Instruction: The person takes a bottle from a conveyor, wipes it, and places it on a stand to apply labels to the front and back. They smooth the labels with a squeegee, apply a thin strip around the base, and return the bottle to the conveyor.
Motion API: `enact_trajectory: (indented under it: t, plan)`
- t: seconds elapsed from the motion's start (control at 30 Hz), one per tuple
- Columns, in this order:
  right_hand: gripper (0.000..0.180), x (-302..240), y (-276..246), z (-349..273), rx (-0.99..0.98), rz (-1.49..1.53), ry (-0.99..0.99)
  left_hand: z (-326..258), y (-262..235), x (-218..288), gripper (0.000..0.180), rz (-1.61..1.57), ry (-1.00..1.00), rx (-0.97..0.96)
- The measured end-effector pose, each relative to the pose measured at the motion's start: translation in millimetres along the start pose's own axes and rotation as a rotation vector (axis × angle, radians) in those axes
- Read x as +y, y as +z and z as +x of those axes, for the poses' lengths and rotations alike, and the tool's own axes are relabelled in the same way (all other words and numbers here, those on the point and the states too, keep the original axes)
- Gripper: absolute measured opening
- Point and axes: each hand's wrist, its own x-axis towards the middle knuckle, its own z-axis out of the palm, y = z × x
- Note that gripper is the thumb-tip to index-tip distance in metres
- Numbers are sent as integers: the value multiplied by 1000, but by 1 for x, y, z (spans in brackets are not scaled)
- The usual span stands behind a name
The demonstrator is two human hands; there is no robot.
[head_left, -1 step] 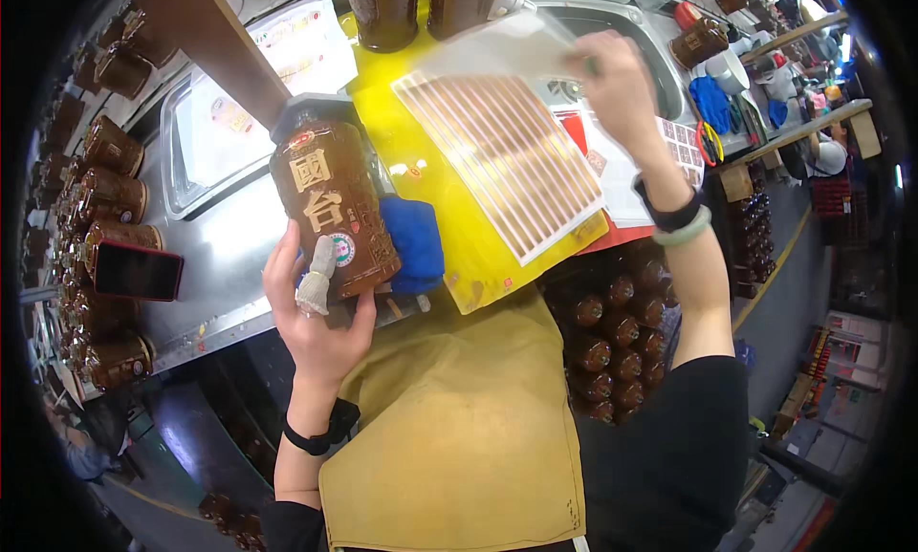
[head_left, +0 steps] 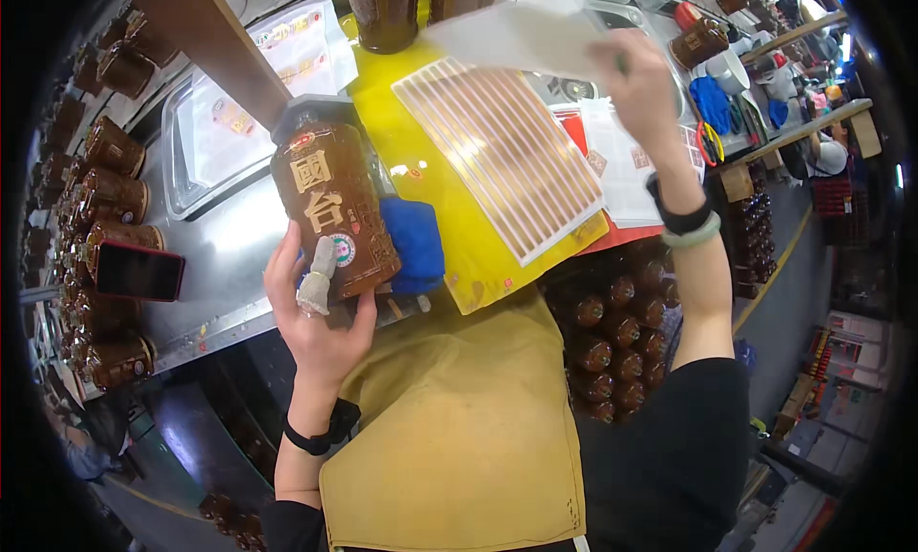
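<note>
A brown bottle with gold characters (head_left: pixel 356 194) leans on its side, its base toward me, and my left hand (head_left: pixel 320 342) is closed around its lower end. One finger of that hand wears a pale fabric finger cover (head_left: pixel 317 280). My right hand (head_left: pixel 636 84), blurred by motion, pinches the right end of a thin translucent sheet (head_left: pixel 507 34). This sheet hangs over the far edge of a white sheet with brown strips (head_left: pixel 507 160), which lies on a yellow mat (head_left: pixel 469 270). Right beside the bottle sits a blue cloth (head_left: pixel 413 246).
Several brown bottles (head_left: pixel 113 196) line the left, near a dark phone (head_left: pixel 139 271). A metal tray with printed sheets (head_left: pixel 177 184) is behind a wooden post (head_left: pixel 215 50). Yellow-handled scissors (head_left: pixel 710 143) lie at right. More bottles (head_left: pixel 626 337) stand below the bench.
My right hand has moved to the right, carrying the translucent sheet farther off the striped one. My left hand and the bottle stay in place.
</note>
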Motion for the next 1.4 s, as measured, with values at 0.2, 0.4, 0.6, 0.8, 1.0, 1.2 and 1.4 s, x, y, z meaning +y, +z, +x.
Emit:
enact_trajectory:
  t: [0.2, 0.4, 0.6, 0.8, 1.0, 1.2, 1.4]
  plan:
    - [38, 94, -111, -98, 350, -89, 506, -2, 3, 1, 66, -12, -1, 12]
    - [46, 150, -174, -286, 1039, -225, 1151, -2, 8, 0, 68, -44, -24, 26]
    - [46, 203, -88, -391, 795, -65, 1454, -1, 7, 6, 64, -57, -33, 39]
    - [52, 215, -80, -312, 743, 185, 1169, -2, 1, 11, 65, 76, -3, -62]
    - [25, 104, -58, -152, 178, 151, 510, -3, 9, 12, 64, 160, -33, -66]
    - [20, 12, 32, -52, -331, 346, 230, -5, 5, 7, 66, -61, -88, -22]
    - [44, 35, 114, 13, -568, 89, 501, -2, -17, 4, 59, -98, -85, -130]
